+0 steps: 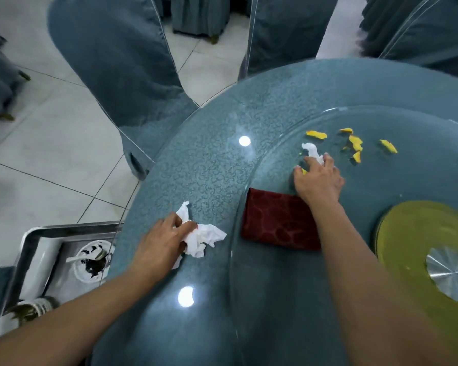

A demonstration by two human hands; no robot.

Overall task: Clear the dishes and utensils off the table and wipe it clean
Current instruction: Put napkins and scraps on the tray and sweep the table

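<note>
The left hand grips a bunch of crumpled white napkins on the near left part of the table, with its fingers curled into the paper. The right hand reaches farther out and pinches another small white napkin on the glass; its fingers bend down over the paper and a bit of yellow shows under them.

The big round table has a blue-green cloth with a curly pattern under a shiny top. Two bright lights shine back from it. On top of the table sits a big round glass turntable, filling the right side. Chairs with blue-green covers stand around the far side, on a pale tiled floor.

At the near left, just beside the table edge, is a metal tray. A dirty white bowl with dark scraps and a white spoon lies in it.

On the right, under the glass, is a yellow-green round base with a silver middle.

A dark red cloth lies flat between the two hands, touching the right wrist.

Small yellow peel bits lie scattered on the glass, just past the right hand.
</note>
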